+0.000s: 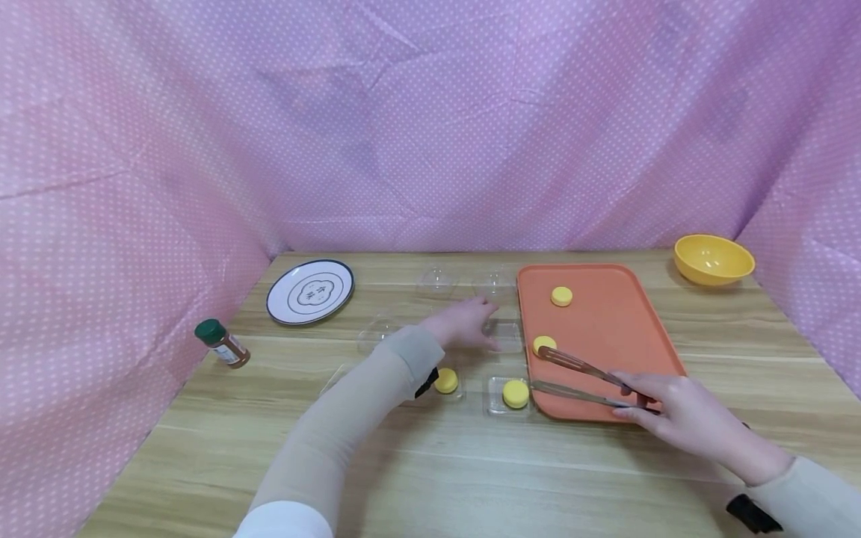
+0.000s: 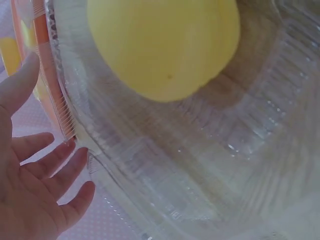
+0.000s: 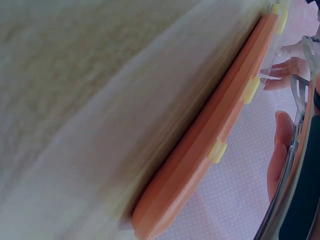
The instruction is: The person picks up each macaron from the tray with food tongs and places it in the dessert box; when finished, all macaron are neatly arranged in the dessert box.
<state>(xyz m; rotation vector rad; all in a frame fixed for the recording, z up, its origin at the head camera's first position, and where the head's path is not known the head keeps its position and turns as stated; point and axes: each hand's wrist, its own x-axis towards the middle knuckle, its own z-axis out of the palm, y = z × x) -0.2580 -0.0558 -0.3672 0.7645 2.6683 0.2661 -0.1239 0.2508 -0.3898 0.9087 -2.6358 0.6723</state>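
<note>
My right hand (image 1: 686,415) grips metal tongs (image 1: 577,364), their arms spread with nothing between the tips. One tip overlaps a small round yellow cake (image 1: 544,344) on the orange tray (image 1: 605,314); the other points at a yellow cake (image 1: 516,394) in a clear plastic box (image 1: 496,403). Fingers spread, my left hand (image 1: 467,323) reaches over the clear boxes, fingertips close to a box (image 1: 506,338) by the tray's left edge. In the left wrist view, the fingertips are right at a clear plastic edge. Another yellow cake (image 1: 446,381) sits in a box under the left forearm.
A third cake (image 1: 561,297) lies farther back on the tray. Transparent domed lids (image 1: 437,280) stand behind the left hand. At the left are a white plate (image 1: 311,292) and a green-capped bottle (image 1: 223,343); a yellow bowl (image 1: 713,260) stands back right. Pink dotted cloth encloses the table.
</note>
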